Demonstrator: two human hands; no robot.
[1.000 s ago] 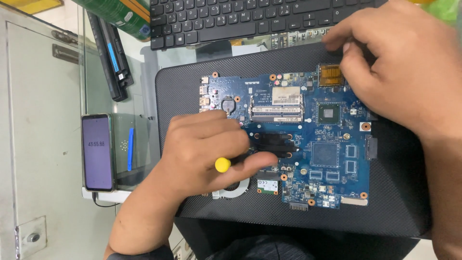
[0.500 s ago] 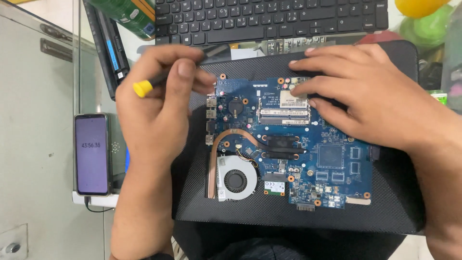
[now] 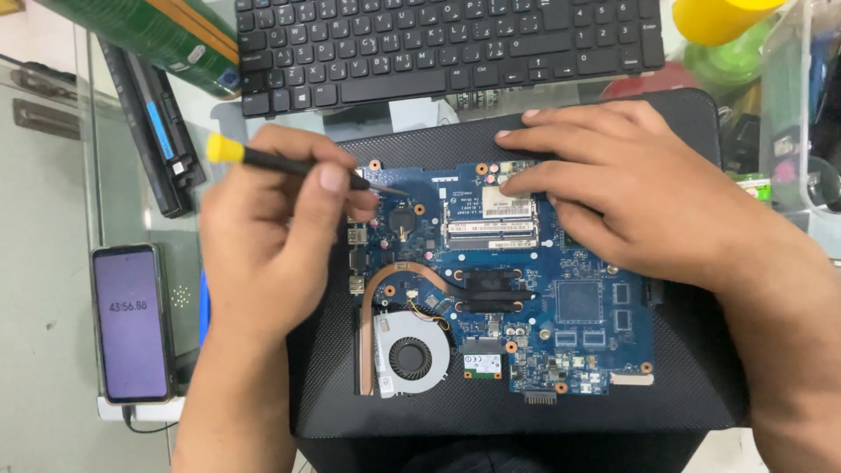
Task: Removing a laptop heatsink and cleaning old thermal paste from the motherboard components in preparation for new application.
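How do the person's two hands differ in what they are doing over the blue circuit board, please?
The left hand grips a thin black screwdriver with a yellow cap, its tip angled onto the blue circuit board; the right hand holds nothing. The left hand is curled in a fist-like grip, while the right hand lies flat, fingers spread on the board's upper edge. Both are bare.

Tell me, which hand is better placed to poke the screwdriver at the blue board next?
Probably the left hand: it grips the yellow-capped screwdriver, tip over the motherboard's top-left corner. The right hand lies flat on the board, holding no tool.
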